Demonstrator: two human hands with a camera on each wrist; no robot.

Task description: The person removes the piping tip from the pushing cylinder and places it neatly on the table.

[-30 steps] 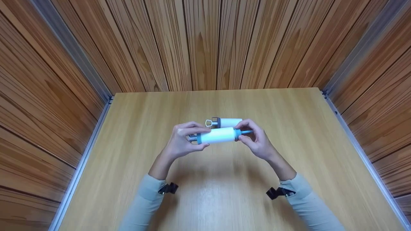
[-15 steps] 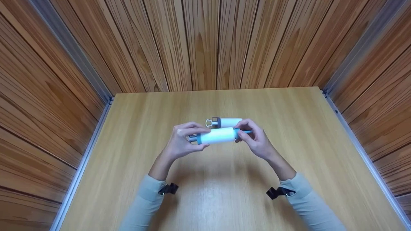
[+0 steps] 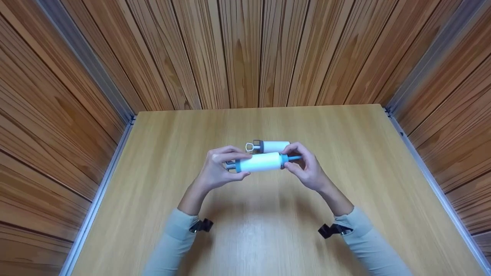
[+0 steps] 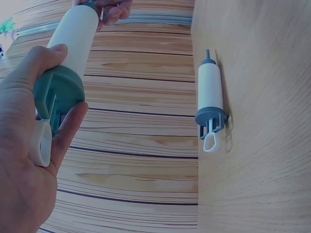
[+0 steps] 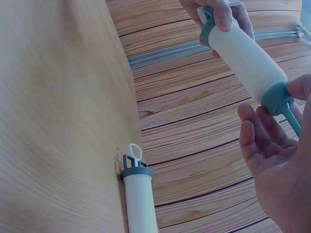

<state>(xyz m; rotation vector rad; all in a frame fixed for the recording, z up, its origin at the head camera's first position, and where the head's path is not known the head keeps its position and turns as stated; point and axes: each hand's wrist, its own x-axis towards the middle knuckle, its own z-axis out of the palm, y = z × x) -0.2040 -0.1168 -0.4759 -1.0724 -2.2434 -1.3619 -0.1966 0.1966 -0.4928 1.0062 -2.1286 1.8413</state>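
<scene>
One white tube (image 3: 261, 162): left grip (image 3: 216, 168) holds handle end (image 4: 62, 87), right grip (image 3: 310, 170) pinches nozzle end (image 5: 277, 98)

A light-brown wood-grain tabletop (image 3: 172, 134) carries a plunger syringe (image 3: 275, 146) lying on its side, with a white barrel (image 4: 210, 87), a grey-blue collar (image 4: 210, 114), a white loop handle (image 4: 206, 142) and a tapered nozzle (image 4: 209, 59). The tabletop's straight far edge (image 3: 215, 109) runs beyond the syringe, roughly parallel to it. Soft shadows (image 3: 220, 211) and a pale glare (image 3: 253, 245) spread over the wood on the syringe's near side.
</scene>
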